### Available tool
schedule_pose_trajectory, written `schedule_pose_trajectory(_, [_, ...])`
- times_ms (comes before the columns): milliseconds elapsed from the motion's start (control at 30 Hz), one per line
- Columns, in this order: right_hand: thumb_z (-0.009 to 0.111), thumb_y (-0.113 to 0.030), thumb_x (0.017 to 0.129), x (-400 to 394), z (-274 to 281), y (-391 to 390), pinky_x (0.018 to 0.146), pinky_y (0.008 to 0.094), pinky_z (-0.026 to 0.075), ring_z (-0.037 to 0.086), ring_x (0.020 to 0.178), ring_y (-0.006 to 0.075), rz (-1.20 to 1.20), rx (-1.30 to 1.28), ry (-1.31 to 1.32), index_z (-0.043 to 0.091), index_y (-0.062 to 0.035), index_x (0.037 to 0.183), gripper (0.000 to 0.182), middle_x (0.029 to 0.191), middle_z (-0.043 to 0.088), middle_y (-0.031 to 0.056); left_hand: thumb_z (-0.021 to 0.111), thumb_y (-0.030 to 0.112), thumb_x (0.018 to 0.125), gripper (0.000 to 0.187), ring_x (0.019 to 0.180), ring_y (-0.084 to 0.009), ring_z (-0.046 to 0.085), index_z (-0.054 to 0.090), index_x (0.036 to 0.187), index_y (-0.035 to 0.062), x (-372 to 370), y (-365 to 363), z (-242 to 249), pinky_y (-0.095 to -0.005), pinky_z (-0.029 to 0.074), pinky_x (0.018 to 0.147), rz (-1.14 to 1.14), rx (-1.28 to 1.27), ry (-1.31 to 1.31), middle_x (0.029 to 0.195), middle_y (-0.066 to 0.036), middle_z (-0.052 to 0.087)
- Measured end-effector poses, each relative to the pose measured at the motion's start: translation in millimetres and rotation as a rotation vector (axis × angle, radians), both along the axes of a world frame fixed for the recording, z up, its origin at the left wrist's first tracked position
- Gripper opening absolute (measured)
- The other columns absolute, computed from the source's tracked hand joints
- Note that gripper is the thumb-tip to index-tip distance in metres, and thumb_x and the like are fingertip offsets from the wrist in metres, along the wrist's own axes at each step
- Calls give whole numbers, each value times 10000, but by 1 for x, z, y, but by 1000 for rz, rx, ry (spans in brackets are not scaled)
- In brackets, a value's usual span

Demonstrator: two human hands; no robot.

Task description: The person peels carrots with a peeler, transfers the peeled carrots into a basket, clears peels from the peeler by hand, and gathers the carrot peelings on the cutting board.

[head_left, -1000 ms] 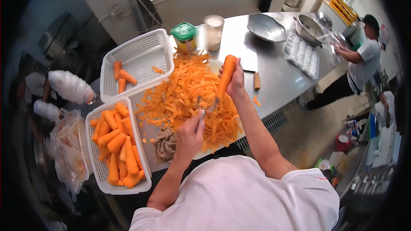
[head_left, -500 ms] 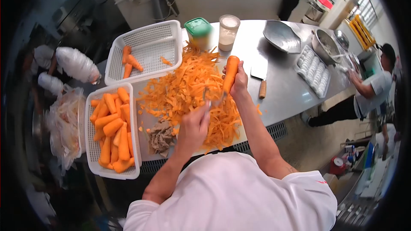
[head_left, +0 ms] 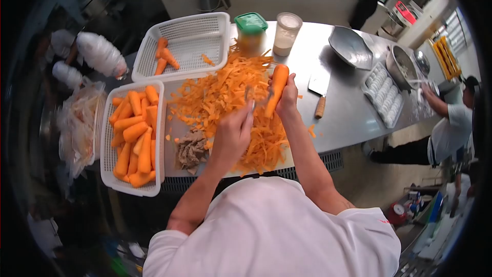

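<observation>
My right hand (head_left: 288, 95) is closed around an orange carrot (head_left: 279, 84), its thick end up. In my left hand (head_left: 233, 132) is a peeler (head_left: 250, 106), its blurred head close to the carrot's left side; whether it touches cannot be made out. Below both hands spreads a big heap of carrot peelings (head_left: 220, 92). A white basket (head_left: 160, 149) of peeled-looking carrots (head_left: 134, 131) stands at the left. Behind it, another white basket (head_left: 218, 46) contains several carrots (head_left: 163, 54). A crumpled brown cloth-like thing (head_left: 191, 149) lies by the near basket.
A cleaver (head_left: 320, 86) lies right of the carrot. At the back are a green-lidded tub (head_left: 250, 24), a clear container (head_left: 287, 33) and a metal tray (head_left: 351, 46). Farther right are a tray of white pieces (head_left: 383, 95), a bowl (head_left: 397, 61) and another person (head_left: 453, 123).
The view has shifted, so the table's things sit differently in the frame. My left hand has moved slightly with the peeler; my right hand keeps its hold on the carrot.
</observation>
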State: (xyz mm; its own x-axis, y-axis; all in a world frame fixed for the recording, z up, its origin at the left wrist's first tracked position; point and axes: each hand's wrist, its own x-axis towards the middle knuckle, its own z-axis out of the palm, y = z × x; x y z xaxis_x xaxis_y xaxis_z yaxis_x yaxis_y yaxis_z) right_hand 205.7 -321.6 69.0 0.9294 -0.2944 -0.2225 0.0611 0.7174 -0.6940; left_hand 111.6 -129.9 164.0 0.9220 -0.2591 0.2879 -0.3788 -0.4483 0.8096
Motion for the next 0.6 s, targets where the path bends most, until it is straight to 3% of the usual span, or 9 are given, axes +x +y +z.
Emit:
schedule_pose_trajectory(67, [252,-484,1065,-6,2,14,705,335,532,596,809,186,67,6,-32,530,-49,1169,526,946,602,97,607,67,919,283,637,-246,642,647,1193,6,38,-20,0,-385,463,593,56,-133,-88,754,-208,623])
schedule_pose_trajectory(167, [273,-469,1066,-2,3,23,709,346,554,611,825,196,112,70,-57,533,-54,1183,504,948,606,99,598,68,923,285,633,-266,642,641,1196,1,45,-34,-25,-377,470,597,36,-35,-140,765,-209,622])
schedule_pose_trajectory(233, [287,-459,1067,1,13,11,708,349,557,610,822,202,3,43,78,536,-51,1184,491,951,606,99,595,60,919,303,630,-287,641,631,1213,-2,0,-19,-36,-366,475,597,18,9,-190,762,-213,617])
schedule_pose_trajectory(300, [287,-465,1066,11,-7,-5,688,345,547,604,811,201,-65,81,8,537,-48,1179,499,941,601,104,600,60,913,319,631,-285,642,626,1225,-5,-38,8,-31,-362,484,608,-77,23,68,760,-216,618])
schedule_pose_trajectory(367, [276,-464,1069,8,-22,-16,689,338,538,605,817,203,-19,59,-25,533,-46,1187,505,957,603,102,602,60,911,324,630,-285,642,627,1228,-2,-39,12,-12,-360,484,606,-95,4,113,752,-216,617])
schedule_pose_trajectory(467, [253,-460,1072,-9,2,6,694,340,536,608,819,211,42,-69,24,525,-58,1189,499,970,604,95,602,63,912,319,644,-303,649,636,1224,4,5,-4,4,-357,490,612,16,-72,-16,742,-235,613])
schedule_pose_trajectory(600, [243,-466,1071,-10,5,22,699,349,545,607,832,216,63,-103,8,516,-67,1217,505,991,607,102,594,62,913,306,641,-332,642,643,1210,5,39,-28,-20,-374,488,605,43,-113,-54,736,-253,606])
